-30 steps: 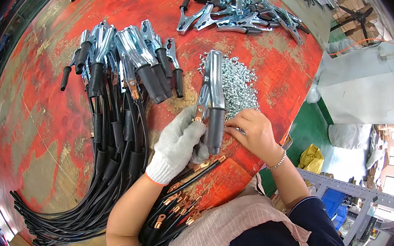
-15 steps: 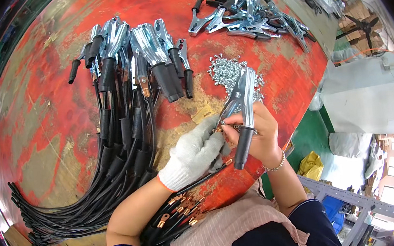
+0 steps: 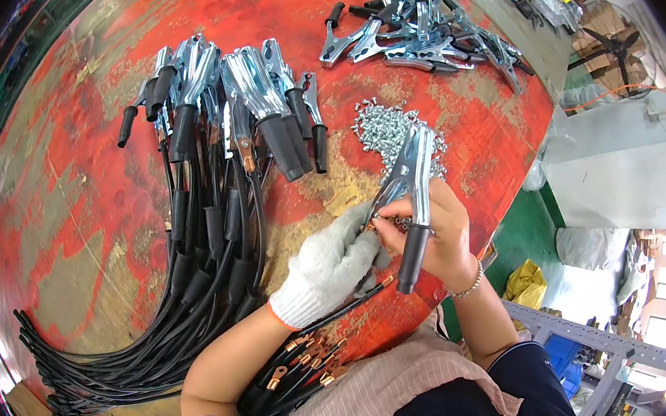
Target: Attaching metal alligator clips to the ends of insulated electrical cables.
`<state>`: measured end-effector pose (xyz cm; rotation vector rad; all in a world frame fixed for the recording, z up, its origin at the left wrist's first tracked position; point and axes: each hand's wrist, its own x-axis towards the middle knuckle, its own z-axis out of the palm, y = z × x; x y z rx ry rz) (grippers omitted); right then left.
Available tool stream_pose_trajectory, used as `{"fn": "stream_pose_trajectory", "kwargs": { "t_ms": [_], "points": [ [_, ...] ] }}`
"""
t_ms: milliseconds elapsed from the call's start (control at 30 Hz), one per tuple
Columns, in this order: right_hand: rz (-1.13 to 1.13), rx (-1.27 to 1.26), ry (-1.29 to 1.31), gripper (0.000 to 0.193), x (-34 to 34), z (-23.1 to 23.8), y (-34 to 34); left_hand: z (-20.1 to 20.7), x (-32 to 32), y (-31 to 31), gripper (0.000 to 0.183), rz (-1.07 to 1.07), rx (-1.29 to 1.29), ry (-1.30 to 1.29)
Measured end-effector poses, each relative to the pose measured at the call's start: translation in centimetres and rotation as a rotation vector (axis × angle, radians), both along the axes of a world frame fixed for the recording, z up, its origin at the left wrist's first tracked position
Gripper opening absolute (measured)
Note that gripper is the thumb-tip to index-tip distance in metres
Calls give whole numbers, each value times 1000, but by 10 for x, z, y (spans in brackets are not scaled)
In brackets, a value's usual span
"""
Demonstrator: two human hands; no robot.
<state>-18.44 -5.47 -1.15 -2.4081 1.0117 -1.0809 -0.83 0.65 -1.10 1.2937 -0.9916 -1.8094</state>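
Your gloved left hand grips clamp, fingers curled. Your bare right hand: thumb, forefinger pinching small metal piece.

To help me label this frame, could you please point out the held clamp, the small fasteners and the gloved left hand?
Held clamp (image 3: 420, 191), head view: on its metal arm.
Small fasteners (image 3: 386, 130), head view: middle of the pile.
Gloved left hand (image 3: 324, 264), head view: on its back.
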Motion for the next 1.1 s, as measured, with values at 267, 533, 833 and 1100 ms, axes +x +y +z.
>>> {"fn": "stream_pose_trajectory", "kwargs": {
  "t_ms": [267, 533, 833, 1100],
  "points": [
    [0, 30, -22, 22, -1, -9, 1, -2, 1, -2, 40, -17, -7, 23],
    [-10, 43, -42, 23, 3, 0, 0, 1, 0, -2, 45, 4, 34, 22],
    [-20, 4, -49, 21, 5, -6, 4, 1, 1, -1, 41, 4, -24, -24],
    [-24, -8, -47, 24, 4, -10, 4, 1, 0, -1, 40, 14, 27, -7]
  ]
}}
